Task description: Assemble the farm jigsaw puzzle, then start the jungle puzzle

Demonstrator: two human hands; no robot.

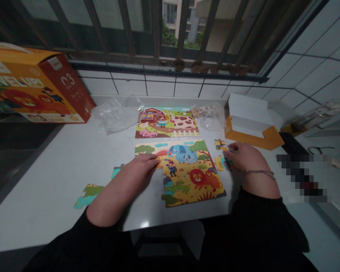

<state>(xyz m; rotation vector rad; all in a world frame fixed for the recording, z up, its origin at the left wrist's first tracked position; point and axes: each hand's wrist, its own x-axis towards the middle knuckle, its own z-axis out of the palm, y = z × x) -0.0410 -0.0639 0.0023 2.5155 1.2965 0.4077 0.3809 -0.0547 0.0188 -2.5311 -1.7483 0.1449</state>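
A partly assembled safari puzzle [192, 170] with elephants and lions lies flat on the white counter. My left hand [143, 168] rests at its left edge, fingers together over a reddish-orange area; whether they grip a piece is hidden. On the right, my right hand [240, 153] has its thumb and fingers bent close together beside loose puzzle pieces [220, 144]; what it holds, if anything, is too small to tell. Another loose piece [219, 163] lies just below. Green and teal pieces [92, 190] sit left of my left forearm. Behind is a farm puzzle [167, 122] with a cow and barn.
At the back left stands a large orange box [31, 87]. Clear plastic bags [116, 115] lie beside the farm puzzle on both sides. An open orange and white box [249, 124] sits at the back right, near a dark object [293, 143]. The counter's front edge runs below the puzzle.
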